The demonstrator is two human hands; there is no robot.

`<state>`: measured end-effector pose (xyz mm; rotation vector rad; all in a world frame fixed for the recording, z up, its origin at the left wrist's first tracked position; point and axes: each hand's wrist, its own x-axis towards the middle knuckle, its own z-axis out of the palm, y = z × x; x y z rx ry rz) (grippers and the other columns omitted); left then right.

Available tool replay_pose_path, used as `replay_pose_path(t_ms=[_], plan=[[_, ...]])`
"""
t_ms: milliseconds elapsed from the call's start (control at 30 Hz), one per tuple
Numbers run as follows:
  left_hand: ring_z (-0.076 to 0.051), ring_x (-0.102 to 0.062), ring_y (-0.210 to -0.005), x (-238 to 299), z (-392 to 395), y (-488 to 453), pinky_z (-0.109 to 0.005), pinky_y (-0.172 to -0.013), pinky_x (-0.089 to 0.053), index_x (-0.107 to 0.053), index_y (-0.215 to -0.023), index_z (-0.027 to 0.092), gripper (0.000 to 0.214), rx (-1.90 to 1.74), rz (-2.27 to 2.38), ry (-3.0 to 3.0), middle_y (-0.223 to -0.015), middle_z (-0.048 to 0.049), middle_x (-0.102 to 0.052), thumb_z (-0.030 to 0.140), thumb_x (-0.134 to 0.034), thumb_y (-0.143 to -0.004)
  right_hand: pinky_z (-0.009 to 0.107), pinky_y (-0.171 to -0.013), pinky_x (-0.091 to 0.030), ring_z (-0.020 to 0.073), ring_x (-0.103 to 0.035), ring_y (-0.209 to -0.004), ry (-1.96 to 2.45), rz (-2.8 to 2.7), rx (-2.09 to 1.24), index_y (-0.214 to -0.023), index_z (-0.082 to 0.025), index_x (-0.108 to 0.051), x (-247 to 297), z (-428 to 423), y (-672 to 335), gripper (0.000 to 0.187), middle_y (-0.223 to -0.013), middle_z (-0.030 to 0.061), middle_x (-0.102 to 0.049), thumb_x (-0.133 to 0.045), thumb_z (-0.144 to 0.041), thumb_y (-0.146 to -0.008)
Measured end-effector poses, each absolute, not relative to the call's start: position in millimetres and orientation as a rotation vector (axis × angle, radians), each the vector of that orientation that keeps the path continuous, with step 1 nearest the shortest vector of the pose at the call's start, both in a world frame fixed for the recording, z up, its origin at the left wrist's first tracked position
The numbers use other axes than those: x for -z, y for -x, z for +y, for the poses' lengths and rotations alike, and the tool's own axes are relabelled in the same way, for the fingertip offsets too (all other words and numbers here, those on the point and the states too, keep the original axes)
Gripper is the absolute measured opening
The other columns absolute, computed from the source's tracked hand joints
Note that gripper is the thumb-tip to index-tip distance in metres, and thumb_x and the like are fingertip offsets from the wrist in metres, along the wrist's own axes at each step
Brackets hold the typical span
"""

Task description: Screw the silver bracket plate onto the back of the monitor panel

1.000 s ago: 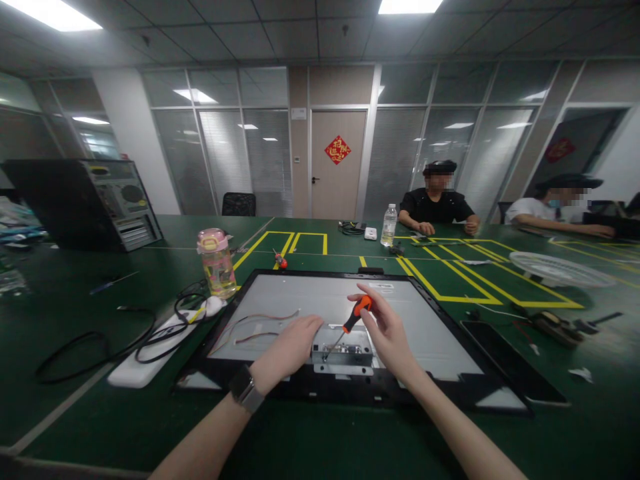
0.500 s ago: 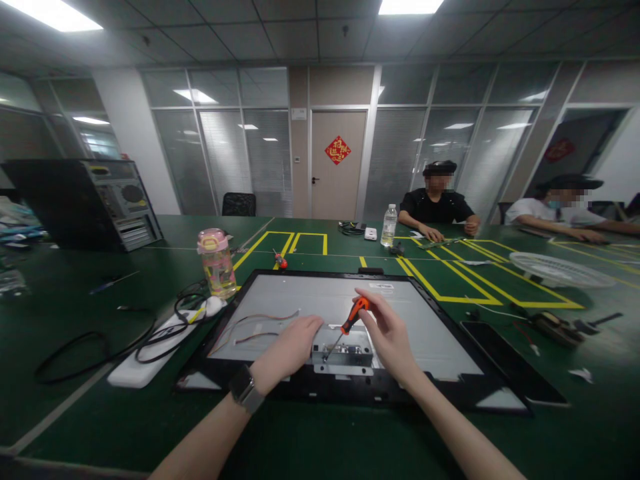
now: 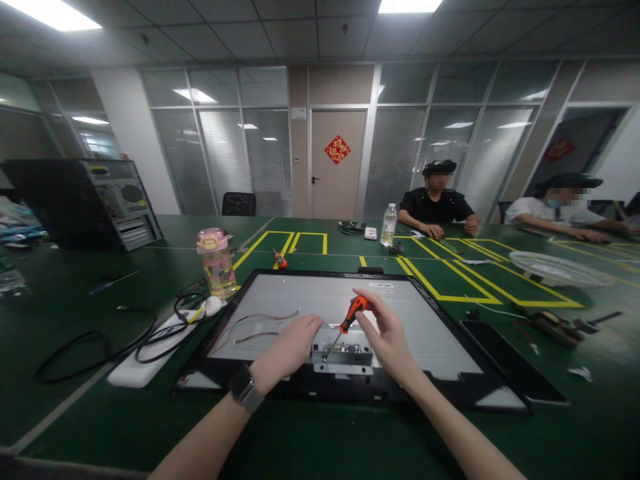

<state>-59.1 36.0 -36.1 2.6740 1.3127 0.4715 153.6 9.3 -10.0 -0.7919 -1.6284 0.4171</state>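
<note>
Orange-handled screwdriver point(image 3: 354, 313) is what we hold in our right hand point(image 3: 387, 333), with the fingers bent around the handle above the middle of a black-framed panel point(image 3: 440, 333). We tilt the tool so that its handle rises toward the panel's far right while its shaft slants down to the left end of a metal bracket point(image 3: 350, 359), set midway along the panel's near edge; whether the tip sits in a screw is too small for us to tell. Our left hand point(image 3: 287, 343) lies back upward over the panel, just left of the bracket, with the fingers together; the fingertips are partly hidden, so we cannot tell whether they grip anything. We wear a watch point(image 3: 243, 388) on that wrist, near the panel's front. Thin wires point(image 3: 256, 315) lie across the panel's left part. The panel rests flat on our green tabletop point(image 3: 320, 447). Left of the panel we see a long white bar point(image 3: 143, 370), and by its far left corner a pink-lidded bottle point(image 3: 217, 270) stands upright. Just right of the panel lies a dark slab point(image 3: 513, 363). Well beyond its far edge stand a clear bottle point(image 3: 389, 227) and, behind it, a seated person in black point(image 3: 435, 207).
</note>
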Motion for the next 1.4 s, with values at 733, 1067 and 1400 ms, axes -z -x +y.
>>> replay_pose_path(t_ms=[733, 1067, 1400], plan=[[-0.020, -0.051, -0.121, 31, 32, 57, -0.037, -0.106, -0.037, -0.050, -0.126, 0.015, 0.051, -0.461, 1.325, -2.674, -0.132, -0.0109, -0.054, -0.002, -0.034, -0.081, 0.046, -0.093, -0.048, 0.0238, -0.061, -0.104, 0.754, -1.665, -0.461, -0.135, -0.029, -0.047, 8, 9, -155, 0.040, -0.118, 0.0088, -0.063, -0.044, -0.027, -0.095], [-0.021, -0.051, -0.120, 35, 35, 59, -0.036, -0.106, -0.036, -0.049, -0.128, 0.015, 0.050, -0.477, 1.303, -2.689, -0.132, -0.0110, -0.054, 0.000, -0.034, -0.082, 0.044, -0.091, -0.050, 0.0234, -0.062, -0.101, 0.769, -1.633, -0.499, -0.127, -0.027, -0.053, 11, 9, -152, 0.035, -0.108, 0.0078, -0.065, -0.052, -0.028, -0.092], [-0.020, -0.051, -0.121, 33, 34, 58, -0.036, -0.106, -0.037, -0.050, -0.124, 0.016, 0.050, -0.441, 1.313, -2.691, -0.129, -0.0104, -0.056, -0.002, -0.033, -0.081, 0.035, -0.075, -0.054, 0.0185, -0.060, -0.082, 0.886, -1.304, -0.403, -0.125, -0.025, -0.056, 8, 16, -156, 0.040, -0.094, 0.0047, -0.062, -0.060, -0.030, -0.086]])
